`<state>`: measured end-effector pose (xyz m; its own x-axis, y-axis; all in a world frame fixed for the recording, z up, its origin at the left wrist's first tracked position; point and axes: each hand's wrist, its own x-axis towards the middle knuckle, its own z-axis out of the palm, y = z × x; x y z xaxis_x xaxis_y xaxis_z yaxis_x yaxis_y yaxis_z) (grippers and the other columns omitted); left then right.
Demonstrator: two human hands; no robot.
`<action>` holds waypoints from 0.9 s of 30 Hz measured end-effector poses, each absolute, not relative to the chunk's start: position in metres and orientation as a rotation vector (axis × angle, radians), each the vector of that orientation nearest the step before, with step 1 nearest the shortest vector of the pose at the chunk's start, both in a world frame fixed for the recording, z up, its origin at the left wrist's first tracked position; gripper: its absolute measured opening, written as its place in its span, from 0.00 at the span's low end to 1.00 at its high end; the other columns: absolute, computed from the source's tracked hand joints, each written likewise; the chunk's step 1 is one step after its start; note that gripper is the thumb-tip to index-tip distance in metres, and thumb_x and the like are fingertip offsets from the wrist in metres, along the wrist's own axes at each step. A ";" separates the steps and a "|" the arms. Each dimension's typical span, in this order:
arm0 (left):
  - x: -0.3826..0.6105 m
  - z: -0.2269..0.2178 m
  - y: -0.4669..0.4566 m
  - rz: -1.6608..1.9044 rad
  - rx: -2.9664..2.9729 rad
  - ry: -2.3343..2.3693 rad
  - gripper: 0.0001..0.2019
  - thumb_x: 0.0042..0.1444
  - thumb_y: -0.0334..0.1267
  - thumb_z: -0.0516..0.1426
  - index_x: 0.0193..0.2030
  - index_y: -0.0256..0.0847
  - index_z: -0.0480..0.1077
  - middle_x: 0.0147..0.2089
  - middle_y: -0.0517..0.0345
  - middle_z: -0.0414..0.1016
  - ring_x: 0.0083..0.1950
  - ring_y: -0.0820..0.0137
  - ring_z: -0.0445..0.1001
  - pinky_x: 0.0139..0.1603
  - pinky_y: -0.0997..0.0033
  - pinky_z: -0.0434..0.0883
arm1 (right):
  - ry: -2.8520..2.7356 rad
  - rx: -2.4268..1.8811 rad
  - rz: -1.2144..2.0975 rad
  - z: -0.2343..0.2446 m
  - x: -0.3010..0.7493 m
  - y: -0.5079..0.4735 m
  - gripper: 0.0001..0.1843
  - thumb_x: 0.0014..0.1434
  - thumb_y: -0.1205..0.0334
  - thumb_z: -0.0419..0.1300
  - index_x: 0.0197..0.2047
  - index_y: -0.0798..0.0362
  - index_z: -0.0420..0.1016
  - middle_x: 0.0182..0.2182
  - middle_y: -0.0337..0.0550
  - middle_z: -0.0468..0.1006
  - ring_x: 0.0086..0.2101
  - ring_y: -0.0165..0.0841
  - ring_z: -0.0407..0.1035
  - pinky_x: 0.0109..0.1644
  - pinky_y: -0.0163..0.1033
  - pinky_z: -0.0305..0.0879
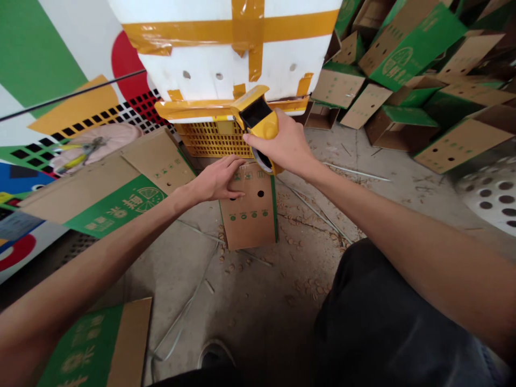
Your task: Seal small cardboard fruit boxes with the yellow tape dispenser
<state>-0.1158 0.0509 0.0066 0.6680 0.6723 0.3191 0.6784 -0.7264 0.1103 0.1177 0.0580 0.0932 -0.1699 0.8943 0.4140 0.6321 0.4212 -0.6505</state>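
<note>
First, closest to the camera, a dark trouser leg (374,317) and the toe of a black shoe (215,355), with a green-printed cardboard sheet (97,344) low at the left. Next, the left hand (215,180), lying flat, fingers (236,166) slightly apart and pressing down, not clamped on anything. Directly under these fingertips, the upper left part of a cardboard carton (250,215) with one round hole and a green right edge, its long axis running straight away from the person, only a little tilted. So most of the carton lying to the right of the left fingers and toward the body, and the left hand the nearer one, in touch with it. Just beyond, the right hand (284,142), fingers (258,138) closed together around the grip of a yellow tape dispenser (253,115), its roll end at the carton's far edge, seemingly touching, though not fully clear from this view. Farther on, a yellow plastic crate (213,140) under a white foam box (234,59) bound with yellow tape, a large flattened carton (121,185) at the left, a painted wall (40,54) behind it, and heaped cartons (407,48) at the upper right.
</note>
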 end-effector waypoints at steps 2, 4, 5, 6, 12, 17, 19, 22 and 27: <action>-0.115 0.006 0.051 -0.512 -2.843 -1.149 0.44 0.54 0.53 0.68 0.72 0.37 0.59 0.67 0.34 0.67 0.67 0.44 0.69 0.68 0.45 0.69 | -1.896 -1.298 0.419 0.093 0.117 0.058 0.30 0.53 0.41 0.70 0.54 0.47 0.74 0.49 0.50 0.82 0.55 0.54 0.74 0.61 0.60 0.70; -0.114 0.005 0.051 -0.492 -2.830 -1.132 0.46 0.53 0.54 0.69 0.72 0.36 0.58 0.67 0.34 0.67 0.67 0.43 0.68 0.68 0.45 0.69 | -1.901 -1.294 0.415 0.093 0.117 0.058 0.31 0.53 0.42 0.70 0.55 0.47 0.74 0.50 0.50 0.81 0.55 0.54 0.74 0.62 0.60 0.70; -0.114 0.004 0.051 -0.488 -2.825 -1.122 0.48 0.52 0.55 0.70 0.73 0.36 0.57 0.68 0.33 0.66 0.67 0.43 0.68 0.68 0.44 0.68 | -1.903 -1.294 0.415 0.094 0.118 0.058 0.31 0.53 0.42 0.70 0.55 0.47 0.74 0.50 0.50 0.81 0.55 0.54 0.74 0.62 0.60 0.70; -0.113 0.003 0.051 -0.486 -2.821 -1.112 0.50 0.51 0.56 0.70 0.74 0.35 0.56 0.68 0.33 0.66 0.68 0.42 0.67 0.68 0.43 0.68 | -1.905 -1.297 0.418 0.094 0.118 0.057 0.31 0.53 0.42 0.70 0.55 0.47 0.74 0.51 0.50 0.81 0.55 0.54 0.74 0.62 0.61 0.70; -0.111 0.003 0.048 -0.457 -2.807 -1.085 0.57 0.49 0.62 0.69 0.76 0.30 0.52 0.69 0.27 0.64 0.68 0.37 0.66 0.70 0.40 0.65 | -1.911 -1.306 0.455 0.096 0.118 0.054 0.31 0.54 0.42 0.71 0.56 0.47 0.73 0.50 0.50 0.80 0.57 0.56 0.72 0.62 0.61 0.69; -0.109 0.003 0.046 -0.432 -2.804 -1.116 0.63 0.46 0.62 0.71 0.78 0.28 0.48 0.70 0.25 0.62 0.70 0.34 0.63 0.74 0.37 0.59 | -1.902 -1.288 0.468 0.095 0.118 0.055 0.31 0.54 0.43 0.71 0.57 0.46 0.72 0.51 0.50 0.80 0.58 0.56 0.72 0.62 0.62 0.69; -0.109 0.001 0.046 -0.442 -2.799 -1.112 0.65 0.45 0.63 0.71 0.79 0.28 0.45 0.72 0.24 0.61 0.72 0.32 0.61 0.76 0.35 0.55 | -1.905 -1.289 0.469 0.095 0.118 0.056 0.31 0.54 0.43 0.71 0.57 0.46 0.72 0.51 0.50 0.80 0.58 0.56 0.72 0.63 0.62 0.69; -0.109 -0.004 0.046 -0.453 -2.791 -1.067 0.69 0.45 0.65 0.70 0.81 0.29 0.39 0.74 0.25 0.59 0.74 0.32 0.59 0.79 0.32 0.47 | -1.906 -1.287 0.461 0.094 0.117 0.057 0.31 0.54 0.43 0.71 0.57 0.46 0.72 0.51 0.50 0.80 0.58 0.56 0.72 0.63 0.62 0.69; -0.106 -0.008 0.038 -0.443 -2.765 -0.999 0.70 0.48 0.66 0.67 0.81 0.25 0.33 0.78 0.21 0.51 0.78 0.30 0.51 0.80 0.30 0.42 | -1.907 -1.293 0.445 0.093 0.117 0.058 0.30 0.54 0.43 0.71 0.56 0.48 0.72 0.50 0.51 0.80 0.57 0.56 0.73 0.63 0.62 0.69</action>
